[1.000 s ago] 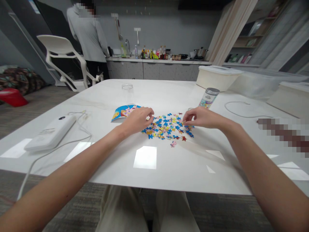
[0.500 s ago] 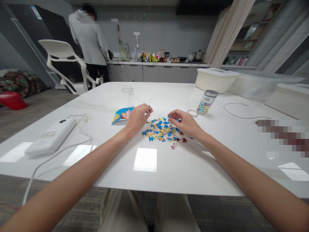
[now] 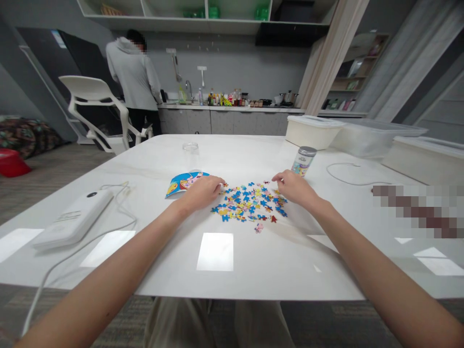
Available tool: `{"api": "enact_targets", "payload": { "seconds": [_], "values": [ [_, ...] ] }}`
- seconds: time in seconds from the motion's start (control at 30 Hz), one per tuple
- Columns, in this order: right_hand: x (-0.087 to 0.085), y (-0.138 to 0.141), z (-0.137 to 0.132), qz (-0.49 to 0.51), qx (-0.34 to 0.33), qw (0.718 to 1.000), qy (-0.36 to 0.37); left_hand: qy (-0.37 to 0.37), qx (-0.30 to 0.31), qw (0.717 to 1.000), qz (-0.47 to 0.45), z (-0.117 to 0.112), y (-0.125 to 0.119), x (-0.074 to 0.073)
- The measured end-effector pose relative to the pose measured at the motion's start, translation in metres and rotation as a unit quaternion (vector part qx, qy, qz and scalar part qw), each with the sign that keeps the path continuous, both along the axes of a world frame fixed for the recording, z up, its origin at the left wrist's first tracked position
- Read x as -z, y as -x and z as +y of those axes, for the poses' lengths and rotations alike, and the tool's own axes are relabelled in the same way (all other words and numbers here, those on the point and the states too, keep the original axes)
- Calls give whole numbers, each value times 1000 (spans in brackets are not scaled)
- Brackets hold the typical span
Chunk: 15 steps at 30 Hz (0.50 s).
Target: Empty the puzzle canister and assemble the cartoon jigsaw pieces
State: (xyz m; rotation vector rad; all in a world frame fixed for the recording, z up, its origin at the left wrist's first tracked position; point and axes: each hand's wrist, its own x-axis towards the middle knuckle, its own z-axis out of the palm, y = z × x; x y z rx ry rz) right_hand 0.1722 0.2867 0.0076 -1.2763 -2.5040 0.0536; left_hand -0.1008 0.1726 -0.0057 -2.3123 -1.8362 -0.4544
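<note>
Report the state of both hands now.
Left hand: fingers curled down at the edge of the jigsaw pieces; cannot tell if it holds one.
Right hand: open, nothing visible in it.

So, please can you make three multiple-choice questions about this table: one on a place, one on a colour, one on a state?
1. Where is the metal-lidded canister relative to the jigsaw pieces?
A) Beyond them, to the right
B) Left of them
C) Under them

2. Which colour is most common among the pieces?
A) Green
B) Blue
C) Black

3. How is the right hand?
A) Gripping the canister
B) Open, fingers at the pieces' edge
C) Clenched in a fist

Answers:
1 A, it stands farther along the table on the right.
2 B, blue shapes dominate the pile.
3 B, the fingers extend toward the pieces, apart from the canister.
</note>
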Motion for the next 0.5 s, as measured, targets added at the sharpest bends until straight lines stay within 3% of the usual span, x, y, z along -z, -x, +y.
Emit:
{"api": "enact_targets", "payload": {
  "seconds": [0.13,0.4,0.5],
  "values": [
    [2,-5,6,-51,-15,998,29,32,91,993,71,-4,-2,3],
    [-1,0,-3,-69,-64,993,70,60,156,986,11,-15,-20,0],
    [-1,2,-11,-72,-135,981,115,107,190,975,28,-20,-33,1]
  ]
}}
